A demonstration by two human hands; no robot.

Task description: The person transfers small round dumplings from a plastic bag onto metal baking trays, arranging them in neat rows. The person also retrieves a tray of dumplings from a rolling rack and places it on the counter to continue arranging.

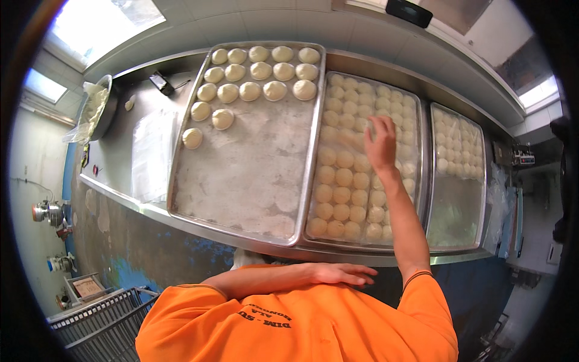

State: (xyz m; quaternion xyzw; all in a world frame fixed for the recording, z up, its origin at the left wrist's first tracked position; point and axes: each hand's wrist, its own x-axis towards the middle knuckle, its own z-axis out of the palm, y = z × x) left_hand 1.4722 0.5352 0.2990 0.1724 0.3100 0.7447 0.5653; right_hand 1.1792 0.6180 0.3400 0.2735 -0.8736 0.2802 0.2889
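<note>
My right hand (pixel 381 142) is over a metal tray (pixel 421 181) of round dough balls covered with clear plastic film; its fingers are curled apart, and whether they touch the film cannot be told. My left hand (pixel 341 274) rests palm inward against my orange shirt, fingers extended, holding nothing. Left of the covered tray lies a larger metal baking tray (pixel 239 181). Pleated dough buns (pixel 274 91) fill several rows at its far end, with a few more down its left side. The nearer part of that tray shows bare metal.
At right, another tray (pixel 454 212) has film-covered dough balls at its far end. A dark bowl with filling (pixel 97 106), plastic sheets (pixel 154 154), a small black device (pixel 161 83) and a dough scrap (pixel 130 103) are on the steel table at left. Grey crates (pixel 104 321) stand lower left.
</note>
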